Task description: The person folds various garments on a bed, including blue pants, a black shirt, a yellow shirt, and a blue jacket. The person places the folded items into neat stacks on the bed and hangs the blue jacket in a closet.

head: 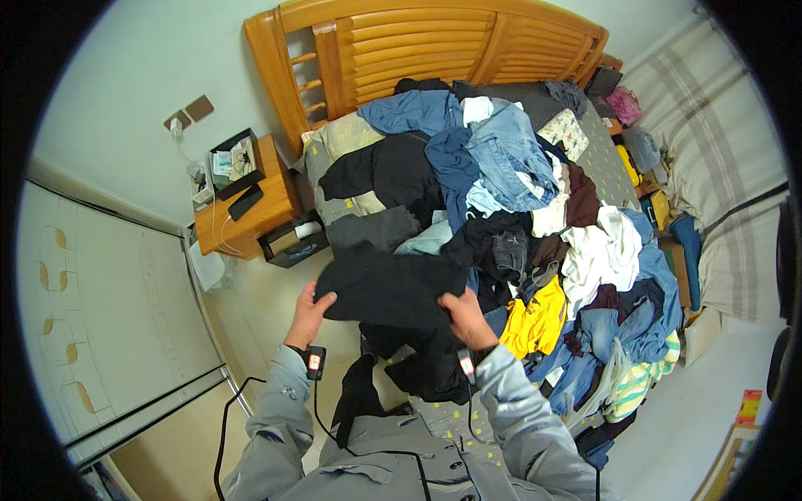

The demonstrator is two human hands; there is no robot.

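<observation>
A black garment is stretched between my two hands above the near left side of the bed. My left hand pinches its left end, thumb on top. At the other end, my right hand grips the cloth near its lower corner. Below it lies more black clothing at the bed's edge. Just beyond the held piece is a folded dark grey garment. To the right spreads a large heap of clothes, with a yellow garment, a white garment and light blue jeans among them.
A wooden nightstand at the left carries a black box and a phone; its drawer stands out. The wooden headboard closes the far side. A cable runs from each wrist device. Curtains hang at the right.
</observation>
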